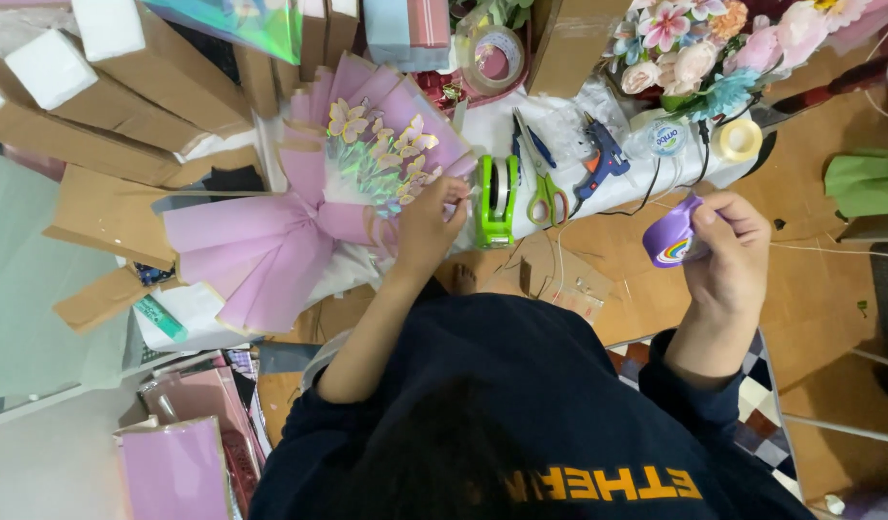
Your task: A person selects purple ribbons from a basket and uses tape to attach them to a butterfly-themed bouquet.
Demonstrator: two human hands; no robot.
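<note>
A purple ribbon roll (671, 243) is gripped by the closed fingers of the right hand (728, 252), right of the green tape dispenser (497, 200). Left of it, the pink bouquet (352, 183) is pinched by the left hand (430, 223).

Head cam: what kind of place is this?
Probably a home craft or gift-wrapping corner, worked on the floor: a pink paper bouquet, a blue glue gun, green-handled scissors and artificial flowers lie about.
</note>
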